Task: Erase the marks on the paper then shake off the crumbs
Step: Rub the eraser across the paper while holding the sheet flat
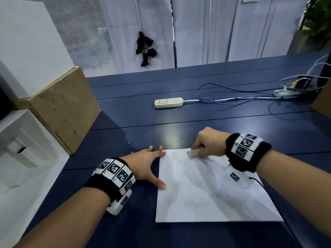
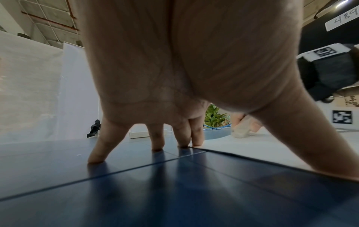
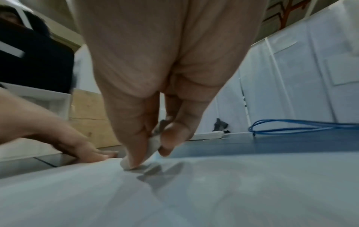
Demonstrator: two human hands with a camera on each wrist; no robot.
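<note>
Blue table [image 1: 215,122]. My R hand [image 1: 208,142] pinches eraser [image 1: 193,153] at paper [image 1: 206,190] far edge; L hand [image 1: 145,163] flat, fingers straight, w/ thumb on paper's left edge.

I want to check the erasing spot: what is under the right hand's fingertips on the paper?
The right hand pinches a white eraser against the paper near its far edge. Any marks beneath the eraser are covered.

Two hands [image 1: 146,162]; one paper [image 1: 206,190]; one eraser [image 1: 192,153]; one power strip [image 1: 168,102].
</note>
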